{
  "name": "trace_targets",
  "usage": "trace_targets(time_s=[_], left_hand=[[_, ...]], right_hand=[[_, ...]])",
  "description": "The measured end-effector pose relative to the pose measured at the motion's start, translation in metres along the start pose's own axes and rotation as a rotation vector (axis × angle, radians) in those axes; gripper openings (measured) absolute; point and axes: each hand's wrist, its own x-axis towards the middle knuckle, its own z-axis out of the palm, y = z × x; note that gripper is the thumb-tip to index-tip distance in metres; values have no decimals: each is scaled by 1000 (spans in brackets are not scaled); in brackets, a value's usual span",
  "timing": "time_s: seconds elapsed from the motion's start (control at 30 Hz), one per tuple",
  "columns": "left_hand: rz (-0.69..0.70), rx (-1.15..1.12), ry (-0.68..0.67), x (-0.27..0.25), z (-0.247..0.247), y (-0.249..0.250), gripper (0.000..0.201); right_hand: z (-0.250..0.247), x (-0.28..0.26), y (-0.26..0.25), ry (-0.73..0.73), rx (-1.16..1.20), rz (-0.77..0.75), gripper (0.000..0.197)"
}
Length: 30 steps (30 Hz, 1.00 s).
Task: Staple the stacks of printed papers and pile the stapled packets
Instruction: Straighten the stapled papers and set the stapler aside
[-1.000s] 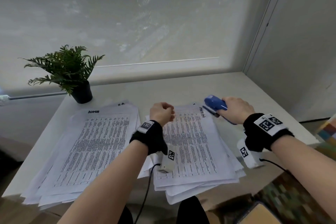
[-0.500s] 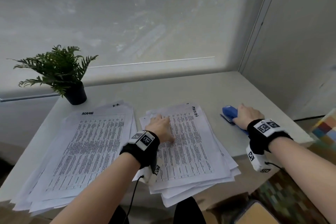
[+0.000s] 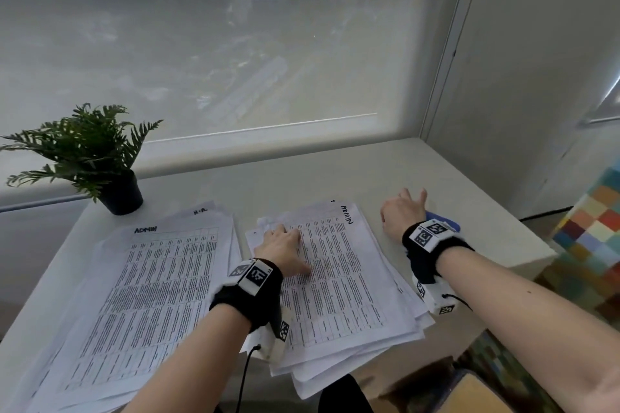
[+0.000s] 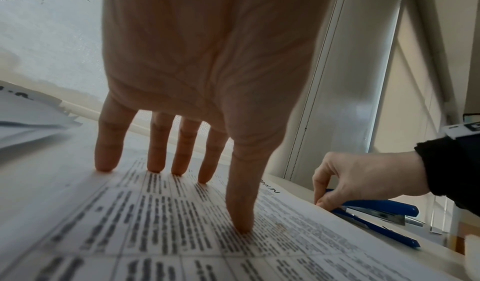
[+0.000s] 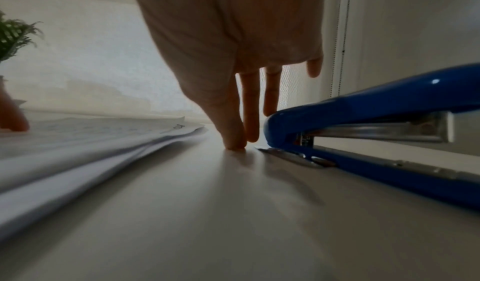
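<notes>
Two piles of printed papers lie side by side on the white table (image 3: 302, 184). The left pile (image 3: 151, 295) is untouched. My left hand (image 3: 281, 245) lies flat on the right pile (image 3: 355, 285), and the left wrist view shows its straight fingertips (image 4: 155, 168) and thumb pressing the top sheet. A blue stapler (image 3: 448, 222) lies on the table to the right of that pile, partly hidden behind my right wrist. My right hand (image 3: 402, 211) is beside its near end with straight fingers (image 5: 249, 121), its thumb tip touching the table. It holds nothing.
A potted fern (image 3: 100, 157) stands at the back left corner. A window with a blind runs along the far edge, and a wall closes the right side. The table's right edge (image 3: 536, 255) drops off next to a multicoloured checked surface (image 3: 597, 228).
My right hand carried the stapler right, set it on the table and let go. My left hand went from a fist above the right pile to flat on it.
</notes>
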Motion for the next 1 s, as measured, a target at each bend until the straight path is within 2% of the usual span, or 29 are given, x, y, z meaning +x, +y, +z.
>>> trace_targets(time_s=[0.17, 0.3, 0.5, 0.6, 0.67, 0.77, 0.93, 1.0], left_hand=[[-15, 6, -11, -2, -1, 2, 67], [-19, 14, -25, -5, -3, 4, 68], [-29, 29, -44, -6, -6, 6, 69], [-25, 33, -41, -6, -6, 6, 70], [-18, 30, -41, -4, -6, 5, 69], [-9, 30, -37, -4, -7, 5, 69], [1, 37, -32, -6, -7, 5, 69], [4, 42, -32, -7, -7, 5, 69]], right_hand=[[0, -12, -2, 38, -154, -108, 35], [2, -14, -1, 2, -210, -160, 36], [2, -14, 7, -88, -117, -204, 35], [-5, -14, 16, -126, 101, -209, 26], [-13, -14, 27, -59, 266, -170, 20], [-11, -20, 40, 90, 215, -142, 18], [10, -35, 37, 81, 88, -185, 27], [12, -36, 35, 78, 112, -181, 27]])
